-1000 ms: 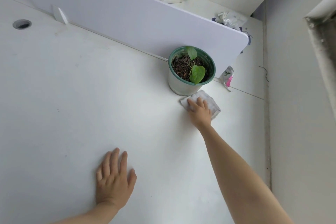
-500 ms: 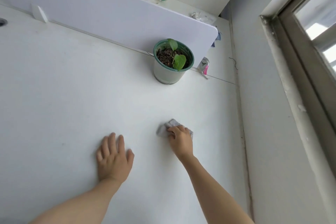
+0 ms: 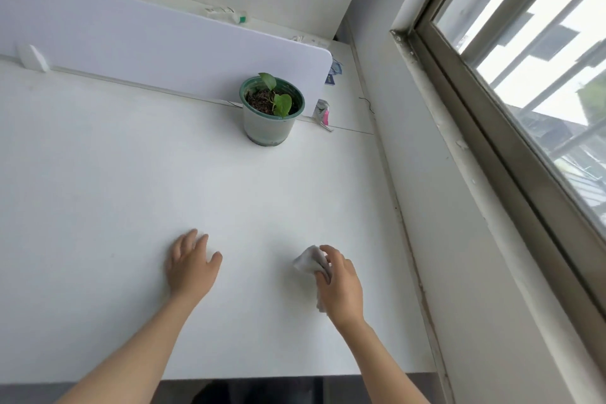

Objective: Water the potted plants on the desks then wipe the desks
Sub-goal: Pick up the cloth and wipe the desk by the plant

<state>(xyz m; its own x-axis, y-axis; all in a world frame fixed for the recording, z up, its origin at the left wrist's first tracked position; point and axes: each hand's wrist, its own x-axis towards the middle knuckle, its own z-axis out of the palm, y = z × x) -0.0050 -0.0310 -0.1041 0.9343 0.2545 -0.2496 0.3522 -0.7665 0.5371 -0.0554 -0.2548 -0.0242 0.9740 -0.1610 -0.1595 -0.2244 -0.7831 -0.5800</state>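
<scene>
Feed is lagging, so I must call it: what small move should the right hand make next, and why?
Probably spread the cloth flat and push it forward toward the potted plant. The right hand grips it bunched near the front edge of the desk, so little of it meets the surface; the left hand rests open.

No legible text, labels or numbers anywhere

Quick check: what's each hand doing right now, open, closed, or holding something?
Left hand: open, fingers spread, resting flat on the desk.
Right hand: closed, gripping the bunched cloth.
</scene>
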